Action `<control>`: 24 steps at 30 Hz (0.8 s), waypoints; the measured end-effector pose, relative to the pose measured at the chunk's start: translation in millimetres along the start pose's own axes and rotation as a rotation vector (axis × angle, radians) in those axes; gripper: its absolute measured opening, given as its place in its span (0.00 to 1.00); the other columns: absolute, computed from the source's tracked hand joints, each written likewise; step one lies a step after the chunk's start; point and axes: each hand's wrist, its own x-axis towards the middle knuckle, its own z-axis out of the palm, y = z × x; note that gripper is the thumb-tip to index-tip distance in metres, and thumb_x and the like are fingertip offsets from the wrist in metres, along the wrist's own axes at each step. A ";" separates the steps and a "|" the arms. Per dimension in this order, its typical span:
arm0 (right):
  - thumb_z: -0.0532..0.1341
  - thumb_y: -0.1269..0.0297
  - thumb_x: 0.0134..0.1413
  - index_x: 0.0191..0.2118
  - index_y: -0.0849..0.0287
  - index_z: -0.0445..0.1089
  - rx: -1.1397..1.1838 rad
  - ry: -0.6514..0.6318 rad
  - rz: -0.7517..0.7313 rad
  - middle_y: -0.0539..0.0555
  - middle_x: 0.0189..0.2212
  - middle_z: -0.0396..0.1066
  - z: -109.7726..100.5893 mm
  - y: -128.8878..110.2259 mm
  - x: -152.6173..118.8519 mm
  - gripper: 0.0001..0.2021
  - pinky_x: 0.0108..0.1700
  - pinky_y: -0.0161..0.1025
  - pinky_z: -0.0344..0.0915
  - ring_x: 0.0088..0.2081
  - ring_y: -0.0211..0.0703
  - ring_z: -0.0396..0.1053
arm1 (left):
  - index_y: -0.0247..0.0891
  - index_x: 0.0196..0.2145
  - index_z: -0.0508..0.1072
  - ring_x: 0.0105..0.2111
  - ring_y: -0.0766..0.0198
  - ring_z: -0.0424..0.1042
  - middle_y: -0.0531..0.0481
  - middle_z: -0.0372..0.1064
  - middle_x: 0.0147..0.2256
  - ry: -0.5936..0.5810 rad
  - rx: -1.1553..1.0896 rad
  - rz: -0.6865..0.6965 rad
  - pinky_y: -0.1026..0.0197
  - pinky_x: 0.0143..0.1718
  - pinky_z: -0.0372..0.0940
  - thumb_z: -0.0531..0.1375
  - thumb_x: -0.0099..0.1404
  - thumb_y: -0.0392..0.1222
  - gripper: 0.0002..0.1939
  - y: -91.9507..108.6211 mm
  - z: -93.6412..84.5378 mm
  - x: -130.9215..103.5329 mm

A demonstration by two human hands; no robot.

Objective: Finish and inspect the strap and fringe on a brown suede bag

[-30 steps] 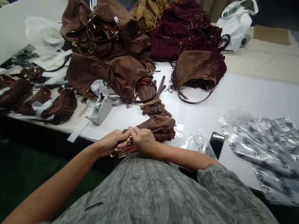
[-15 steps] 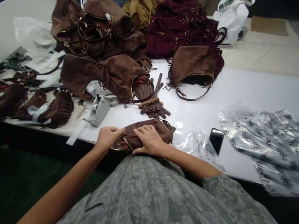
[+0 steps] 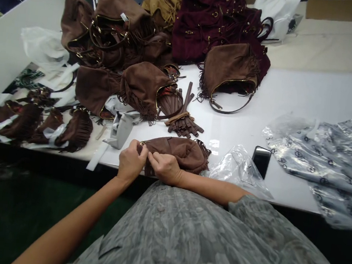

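A brown suede handbag point(image 3: 180, 153) with fringe at its right end lies at the table's front edge, right before me. At its left end my left hand point(image 3: 131, 161) is closed, thumb and fingers pinching the bag's edge near a small gold fitting. My right hand point(image 3: 164, 167) is closed too, its fingertips pinching the same end just beside the left. What exactly lies between the fingertips is too small to make out. Behind the bag is a bundle of brown leather strips point(image 3: 180, 117), and a grey tape dispenser point(image 3: 121, 129) stands behind my left hand.
Brown fringed bags point(image 3: 146, 85) and burgundy bags point(image 3: 201, 28) are piled at the back. Several small wrapped bags point(image 3: 76, 130) line the left. To the right are a clear plastic bag point(image 3: 238, 169), a phone point(image 3: 261, 161) and printed plastic bags point(image 3: 321, 154).
My right hand has slid left from the bag's top to its left end, closing beside my left hand. The zipped opening that showed before is now covered. The camera view has shifted slightly.
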 end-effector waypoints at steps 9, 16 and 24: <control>0.44 0.67 0.70 0.37 0.60 0.69 0.092 0.065 0.067 0.54 0.28 0.65 -5.3 37.6 21.0 0.18 0.33 0.37 0.57 0.30 0.40 0.63 | 0.39 0.27 0.66 0.16 0.70 0.54 0.60 0.53 0.17 -0.151 -0.361 -0.056 0.66 0.18 0.50 0.61 0.56 0.48 0.11 18.3 -24.8 12.9; 0.43 0.66 0.69 0.39 0.60 0.70 0.143 0.044 0.048 0.56 0.31 0.67 -18.2 70.5 32.1 0.18 0.39 0.40 0.60 0.34 0.43 0.64 | 0.36 0.26 0.64 0.15 0.78 0.46 0.62 0.49 0.18 -0.636 -0.605 -0.303 0.72 0.15 0.41 0.69 0.51 0.47 0.18 25.0 -45.8 23.9; 0.51 0.59 0.67 0.61 0.63 0.57 0.286 0.056 -0.125 0.63 0.51 0.65 -33.8 44.8 27.1 0.22 0.53 0.46 0.62 0.52 0.48 0.63 | 0.36 0.28 0.70 0.16 0.75 0.47 0.58 0.52 0.17 -0.999 -0.341 -0.238 0.70 0.17 0.39 0.67 0.55 0.52 0.16 23.4 -76.9 45.0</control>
